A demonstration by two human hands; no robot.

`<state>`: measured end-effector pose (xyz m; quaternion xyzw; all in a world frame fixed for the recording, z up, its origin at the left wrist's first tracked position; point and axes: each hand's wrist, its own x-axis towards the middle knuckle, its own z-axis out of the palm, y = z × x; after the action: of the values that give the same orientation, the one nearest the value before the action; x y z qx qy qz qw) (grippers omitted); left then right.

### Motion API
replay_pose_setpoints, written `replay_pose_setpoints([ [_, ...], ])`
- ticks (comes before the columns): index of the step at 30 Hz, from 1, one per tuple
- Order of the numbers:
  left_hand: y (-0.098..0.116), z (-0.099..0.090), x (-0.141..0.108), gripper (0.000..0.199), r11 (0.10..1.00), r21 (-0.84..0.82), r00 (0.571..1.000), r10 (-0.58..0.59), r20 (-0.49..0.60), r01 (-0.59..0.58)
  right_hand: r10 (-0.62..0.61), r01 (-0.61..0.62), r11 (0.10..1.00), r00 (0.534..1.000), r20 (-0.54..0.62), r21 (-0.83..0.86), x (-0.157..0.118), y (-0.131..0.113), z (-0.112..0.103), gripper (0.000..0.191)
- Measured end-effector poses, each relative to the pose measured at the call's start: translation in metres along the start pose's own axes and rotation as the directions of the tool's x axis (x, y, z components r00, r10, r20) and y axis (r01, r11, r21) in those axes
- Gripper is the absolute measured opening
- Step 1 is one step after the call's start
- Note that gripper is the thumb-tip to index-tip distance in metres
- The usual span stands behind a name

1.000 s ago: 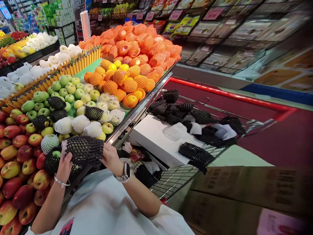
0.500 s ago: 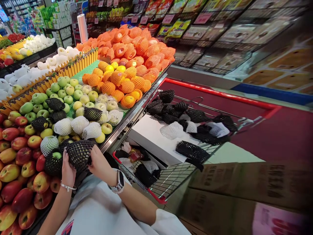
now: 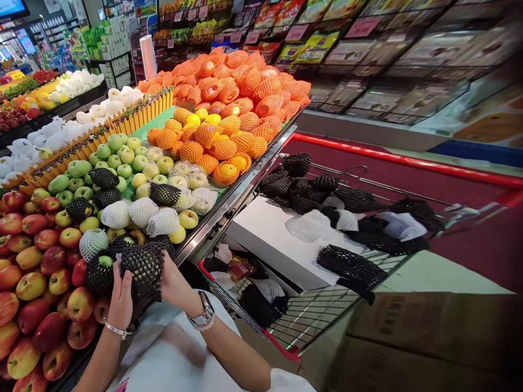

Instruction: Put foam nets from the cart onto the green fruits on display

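Note:
Between my two hands is a fruit in a black foam net (image 3: 144, 268), pale green showing through the mesh. My left hand (image 3: 121, 296) presses its left side, fingers pointing up along the net. My right hand (image 3: 176, 283) grips its right side, fingertips partly hidden by the mesh. Just left of it lies a green fruit in a black net (image 3: 100, 275), and above that a white-netted fruit (image 3: 93, 245). Red apples (image 3: 53, 280) fill the display to the left. Several fruits in white nets (image 3: 143, 212) sit beyond my hands.
To the right stands a shopping cart with a red handle (image 3: 408, 158), holding a white box (image 3: 265, 228) and loose black foam nets (image 3: 351, 264). A metal edge (image 3: 220, 215) borders the display. Orange-netted fruit (image 3: 241, 87) is piled behind. Cardboard boxes (image 3: 425, 326) stand at lower right.
The view has shifted, so the display and cart sit a little lower and further right. Both hands stay on the netted fruit, which is now turned more upright.

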<state>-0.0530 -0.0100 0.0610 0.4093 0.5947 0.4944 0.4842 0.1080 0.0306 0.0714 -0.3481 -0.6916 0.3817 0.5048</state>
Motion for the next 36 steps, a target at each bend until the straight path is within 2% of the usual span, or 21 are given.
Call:
replay_pose_setpoints([
  [3, -0.001, 0.001, 0.005, 0.062, 0.998, -0.001, 0.995, -0.059, -0.074, 0.06, 0.127, -0.114, 0.984, 0.988, -0.09, 0.136, -0.004, 0.006, 0.007, 0.063],
  [5, 0.008, 0.003, 0.008, 0.061, 0.997, 0.009, 0.995, -0.076, -0.069, 0.077, 0.195, -0.157, 0.962, 0.968, -0.159, 0.223, -0.007, 0.012, 0.011, 0.066],
  [8, 0.03, 0.003, 0.011, 0.067, 0.995, 0.066, 0.997, 0.075, -0.017, -0.074, 0.241, -0.165, 0.936, 0.944, -0.225, 0.311, -0.01, 0.018, 0.01, 0.068],
  [10, 0.044, 0.0, 0.014, 0.084, 0.978, 0.08, 0.981, 0.193, 0.03, -0.194, 0.218, -0.148, 0.938, 0.955, -0.202, 0.314, -0.011, 0.017, 0.004, 0.069],
  [11, 0.049, -0.001, 0.015, 0.093, 0.973, 0.068, 0.974, 0.216, 0.072, -0.221, 0.195, -0.135, 0.944, 0.964, -0.18, 0.302, -0.012, 0.015, 0.0, 0.07],
  [13, 0.056, -0.003, 0.017, 0.105, 0.981, 0.006, 0.954, 0.185, 0.238, -0.192, 0.143, -0.104, 0.956, 0.982, -0.126, 0.273, -0.013, 0.01, -0.01, 0.072],
  [15, 0.057, -0.003, 0.016, 0.103, 0.994, -0.057, 0.891, 0.107, 0.442, -0.091, 0.099, -0.075, 0.965, 0.992, -0.084, 0.252, -0.015, 0.005, -0.018, 0.071],
  [17, 0.054, -0.001, 0.014, 0.092, 0.996, -0.093, 0.837, 0.059, 0.544, -0.01, 0.065, -0.052, 0.97, 0.997, -0.049, 0.236, -0.017, 0.001, -0.024, 0.067],
  [18, 0.051, 0.0, 0.013, 0.084, 0.995, -0.101, 0.838, 0.052, 0.543, 0.004, 0.057, -0.047, 0.973, 0.998, -0.039, 0.224, -0.017, 0.0, -0.026, 0.064],
  [21, 0.044, -0.001, 0.015, 0.062, 0.998, -0.066, 0.904, 0.049, 0.425, -0.024, 0.035, -0.024, 0.989, 0.997, -0.07, 0.146, -0.016, -0.001, -0.03, 0.052],
  [24, 0.047, -0.013, 0.025, 0.055, 0.997, 0.007, 0.962, 0.074, 0.263, -0.079, 0.028, -0.012, 0.997, 0.978, -0.205, 0.076, -0.012, 0.003, -0.037, 0.028],
  [26, 0.057, -0.026, 0.036, 0.059, 0.981, 0.096, 0.983, 0.158, 0.091, -0.166, 0.083, -0.049, 0.993, 0.937, -0.34, 0.105, -0.011, 0.012, -0.047, 0.016],
  [27, 0.064, -0.032, 0.042, 0.062, 0.957, 0.179, 0.973, 0.232, -0.005, -0.227, 0.134, -0.083, 0.987, 0.902, -0.411, 0.14, -0.011, 0.019, -0.053, 0.016],
  [28, 0.072, -0.037, 0.05, 0.066, 0.917, 0.284, 0.947, 0.312, -0.073, -0.28, 0.191, -0.119, 0.977, 0.858, -0.477, 0.177, -0.014, 0.029, -0.06, 0.017],
  [30, 0.083, -0.044, 0.066, 0.075, 0.786, 0.499, 0.862, 0.488, -0.139, -0.364, 0.309, -0.209, 0.95, 0.746, -0.59, 0.234, -0.023, 0.056, -0.076, 0.021],
  [32, 0.087, -0.047, 0.083, 0.077, 0.616, 0.672, 0.786, 0.613, -0.083, -0.41, 0.396, -0.322, 0.916, 0.616, -0.681, 0.241, -0.04, 0.089, -0.093, 0.026],
  [33, 0.085, -0.048, 0.09, 0.074, 0.536, 0.726, 0.773, 0.634, -0.01, -0.43, 0.425, -0.382, 0.894, 0.555, -0.715, 0.235, -0.052, 0.106, -0.102, 0.029],
  [35, 0.078, -0.049, 0.103, 0.07, 0.422, 0.769, 0.792, 0.586, 0.172, -0.48, 0.452, -0.46, 0.859, 0.471, -0.757, 0.227, -0.078, 0.14, -0.121, 0.034],
  [36, 0.073, -0.05, 0.108, 0.069, 0.395, 0.771, 0.805, 0.54, 0.245, -0.499, 0.462, -0.497, 0.839, 0.433, -0.774, 0.222, -0.092, 0.155, -0.131, 0.036],
])
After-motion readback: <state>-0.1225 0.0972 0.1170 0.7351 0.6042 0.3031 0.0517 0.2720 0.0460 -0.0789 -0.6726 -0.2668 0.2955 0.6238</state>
